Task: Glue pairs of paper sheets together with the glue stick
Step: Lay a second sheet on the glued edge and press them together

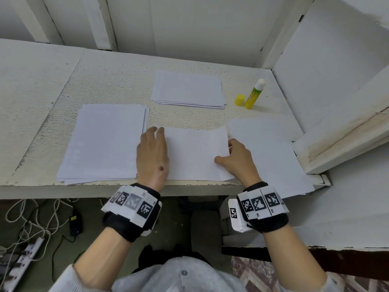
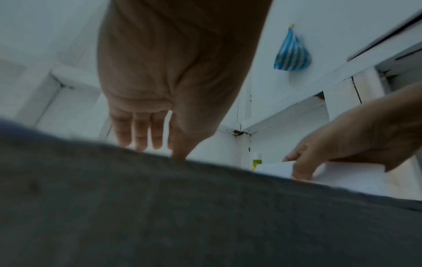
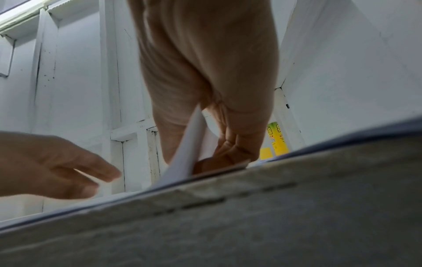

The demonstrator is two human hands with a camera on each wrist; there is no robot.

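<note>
A white paper sheet (image 1: 195, 152) lies at the table's front edge between my hands. My left hand (image 1: 152, 152) lies flat with straight fingers on the sheet's left edge. My right hand (image 1: 235, 157) pinches the sheet's right edge, thumb on top and fingers (image 3: 230, 148) curled under the lifted paper (image 3: 189, 144). An uncapped yellow-green glue stick (image 1: 254, 94) stands at the back right with its yellow cap (image 1: 239, 99) beside it. Another single sheet (image 1: 267, 150) lies to the right.
A stack of paper (image 1: 105, 142) lies left of my left hand, and a smaller stack (image 1: 188, 88) lies at the back centre. A white wooden ledge (image 1: 341, 142) borders the table on the right. White wall panels close the back. Cables lie on the floor below.
</note>
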